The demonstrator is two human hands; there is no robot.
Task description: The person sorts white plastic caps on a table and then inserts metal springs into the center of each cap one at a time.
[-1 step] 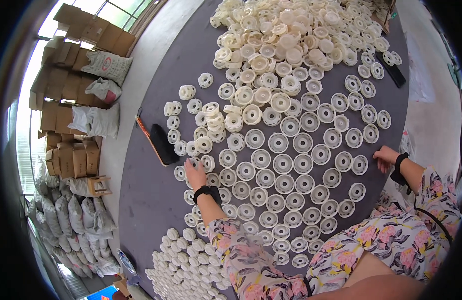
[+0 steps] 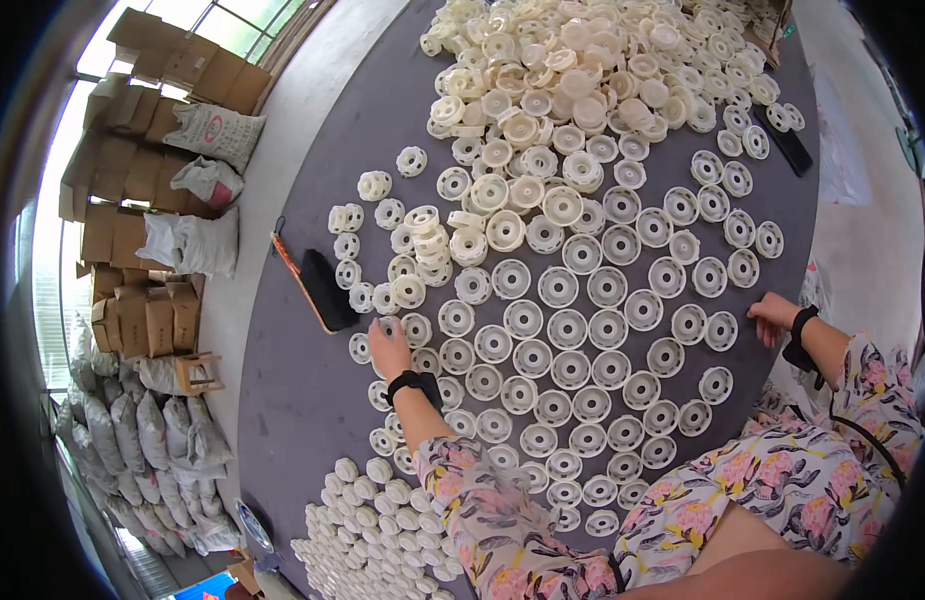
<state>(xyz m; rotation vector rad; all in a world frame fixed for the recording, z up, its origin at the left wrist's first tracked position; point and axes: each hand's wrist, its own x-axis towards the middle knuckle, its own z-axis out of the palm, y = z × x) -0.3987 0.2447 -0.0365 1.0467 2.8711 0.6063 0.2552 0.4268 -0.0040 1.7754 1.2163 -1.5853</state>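
1. Here's the left hand (image 2: 391,352), reaching in over the left part of the grey table (image 2: 323,210), fingertips right at a small white disc (image 2: 388,326)! Are they gripping it or only touching? The view can't tell.
2. Over at the table's right edge, the right hand (image 2: 774,312) has its fingers curled inward; whether they're fully closed can't be told. The nearest piece is a white ring (image 2: 721,331), just beside it and apart from the fingertips.
3. Across the middle, what a spread: rows of round white wheels (image 2: 567,328), lying flat, many side by side, running down toward the person's edge.
4. Up at the far edge, a big jumbled pile (image 2: 583,75) of cream and white pieces, heaped on one another.
5. Down by the near left edge, a crowd of small white caps (image 2: 383,520), packed close.
6. Near the left edge lies a black-bristled brush (image 2: 332,292), just beyond the left hand; toward the far right, a flat black object (image 2: 789,148).
7. And off the table, cardboard boxes (image 2: 133,165) and stuffed sacks (image 2: 148,430) line the left side.
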